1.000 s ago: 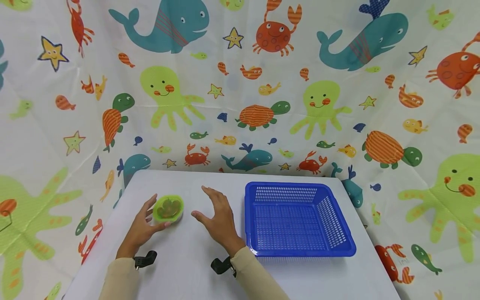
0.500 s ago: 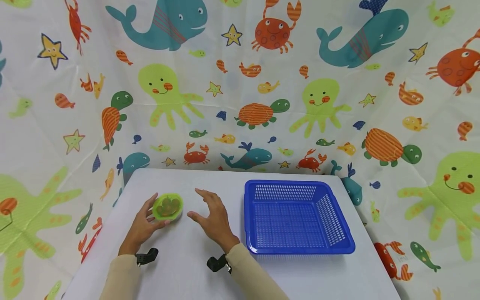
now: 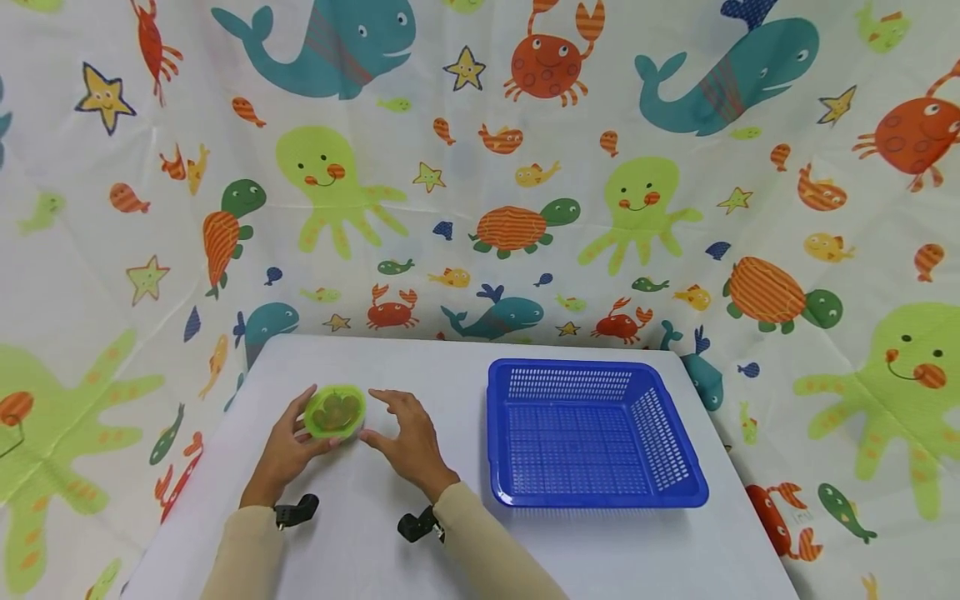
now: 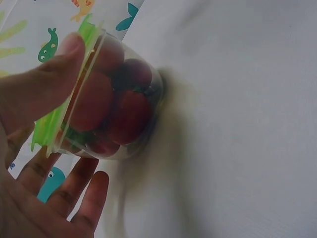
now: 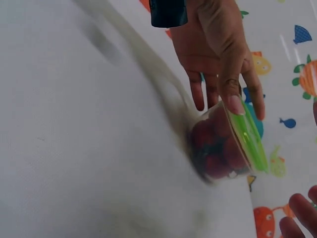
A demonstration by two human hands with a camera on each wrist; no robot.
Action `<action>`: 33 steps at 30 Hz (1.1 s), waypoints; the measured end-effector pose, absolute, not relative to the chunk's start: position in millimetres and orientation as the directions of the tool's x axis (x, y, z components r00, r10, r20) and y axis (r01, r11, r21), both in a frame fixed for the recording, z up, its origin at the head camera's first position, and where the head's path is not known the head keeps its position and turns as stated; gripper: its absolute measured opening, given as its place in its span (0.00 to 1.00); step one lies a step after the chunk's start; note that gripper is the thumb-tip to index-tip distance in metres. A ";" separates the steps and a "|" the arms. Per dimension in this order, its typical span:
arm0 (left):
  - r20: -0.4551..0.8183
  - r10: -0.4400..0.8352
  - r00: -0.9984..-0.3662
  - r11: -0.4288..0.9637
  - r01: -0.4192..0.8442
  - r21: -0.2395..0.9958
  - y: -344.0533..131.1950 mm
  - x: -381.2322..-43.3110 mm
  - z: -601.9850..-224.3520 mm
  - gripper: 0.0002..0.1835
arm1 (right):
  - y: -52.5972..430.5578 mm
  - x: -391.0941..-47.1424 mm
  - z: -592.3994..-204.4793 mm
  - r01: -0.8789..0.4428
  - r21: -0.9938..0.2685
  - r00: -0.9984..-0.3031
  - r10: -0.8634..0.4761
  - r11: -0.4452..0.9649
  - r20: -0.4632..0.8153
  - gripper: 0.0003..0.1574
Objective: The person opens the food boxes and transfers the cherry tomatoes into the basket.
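Observation:
A small clear plastic container (image 3: 335,412) with a bright green lid (image 5: 251,141) stands at the left of the white table. Through its wall show several red round fruits (image 4: 130,116) that look like small tomatoes. My left hand (image 3: 283,448) holds it from the left, the thumb at the lid's near edge and the fingers round the far side. Just right of the container is my right hand (image 3: 410,439), fingers and thumb spread in a loose curve, holding nothing. Only the fingertips of my right hand (image 5: 303,215) show in the right wrist view.
A blue plastic basket (image 3: 597,506) with slotted walls stands to the right on the white table (image 3: 360,550). Behind and beside the table hangs a curtain (image 3: 450,192) printed with sea animals. A small black camera is strapped to each wrist.
My right hand has moved left, toward the container, and its fingertips are now close to the lid. My left hand and the container have stayed nearly still.

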State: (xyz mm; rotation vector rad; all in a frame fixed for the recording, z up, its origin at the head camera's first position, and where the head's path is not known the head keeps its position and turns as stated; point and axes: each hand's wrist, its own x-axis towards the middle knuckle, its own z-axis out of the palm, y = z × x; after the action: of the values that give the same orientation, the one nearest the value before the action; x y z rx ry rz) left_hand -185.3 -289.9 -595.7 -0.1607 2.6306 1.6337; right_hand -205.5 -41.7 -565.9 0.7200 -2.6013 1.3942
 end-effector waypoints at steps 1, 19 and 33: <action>-0.090 -0.068 -0.994 0.440 -0.111 0.891 -289.8 -185.1 -595.3 0.63 | -43.5 -206.0 -566.9 -0.447 -0.763 -0.884 -0.361 0.467 0.297 0.43; -0.116 -0.078 -0.990 0.422 -0.138 0.896 -286.2 -181.9 -596.8 0.62 | -68.8 -215.2 -576.6 -0.362 -0.807 -0.899 -0.403 0.466 0.171 0.31; -0.094 -0.052 -0.994 0.415 -0.107 0.903 -288.3 -184.8 -599.8 0.60 | -85.9 -218.0 -593.9 -0.293 -0.813 -0.936 -0.325 0.504 0.136 0.18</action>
State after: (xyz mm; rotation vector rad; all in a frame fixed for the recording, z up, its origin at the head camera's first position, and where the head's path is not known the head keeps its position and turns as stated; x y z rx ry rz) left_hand -184.8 -288.3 -599.8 -0.1461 2.5998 1.6653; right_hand -218.0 -85.9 -593.9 0.5667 -2.7537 1.4777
